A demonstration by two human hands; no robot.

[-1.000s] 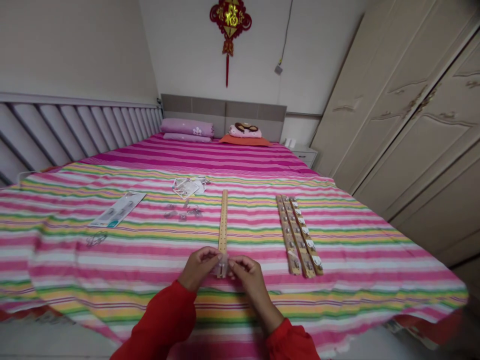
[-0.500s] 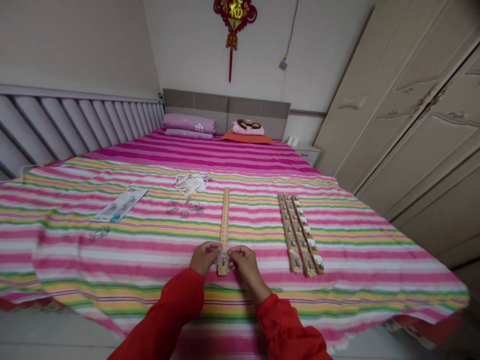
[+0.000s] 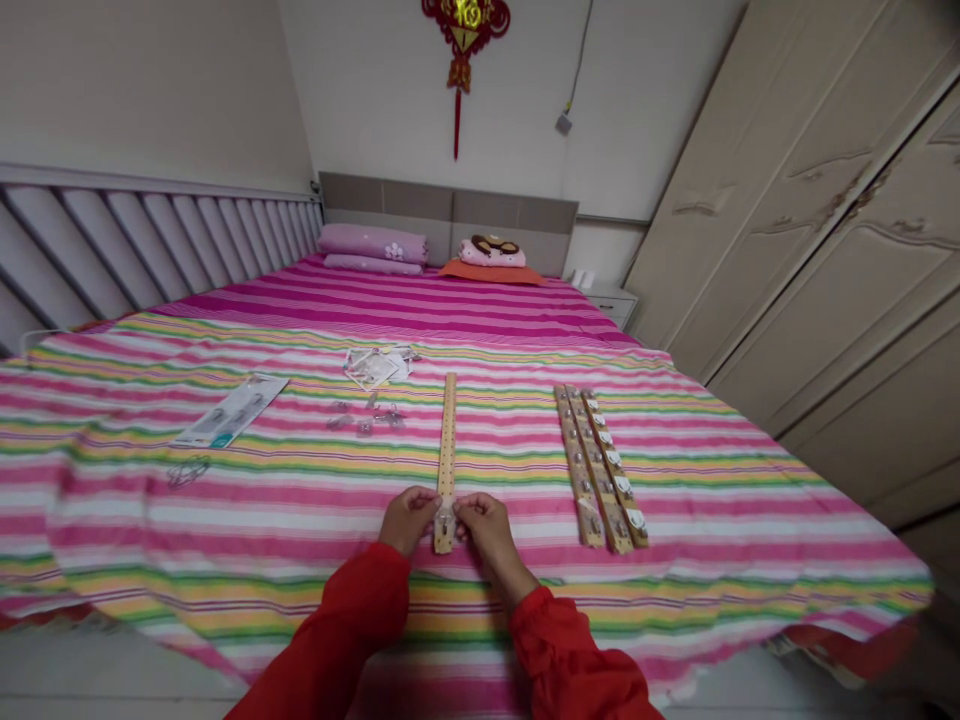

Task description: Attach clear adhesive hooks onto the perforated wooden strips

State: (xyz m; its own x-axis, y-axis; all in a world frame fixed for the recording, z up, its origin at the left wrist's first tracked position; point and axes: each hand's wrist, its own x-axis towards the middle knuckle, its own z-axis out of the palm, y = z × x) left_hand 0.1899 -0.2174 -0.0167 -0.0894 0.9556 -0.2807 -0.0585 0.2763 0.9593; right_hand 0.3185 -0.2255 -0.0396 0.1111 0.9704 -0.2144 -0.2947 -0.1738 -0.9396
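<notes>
1. Here on my remote feed, the striped cloth [image 3: 712, 520] spreads wide, leaving room around everything.
2. 3 loaded strips [image 3: 598, 470] lie toward its right edge, presumably to stay out of my way.
3. Pale strip [image 3: 448, 440] points at the near edge, so I reach both sides.
4. Left hand [image 3: 405, 518] and right hand [image 3: 484, 520] pinch narrowly, holding opposite sides of the clear packet [image 3: 445, 520] over that strip's near end, seemingly for alignment.

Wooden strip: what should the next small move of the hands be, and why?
Probably press the clear patch down flat. It sits over the near end of the strip, with the left hand and the right hand pinching at its two sides; whether it is fully stuck can't be made out.
</notes>
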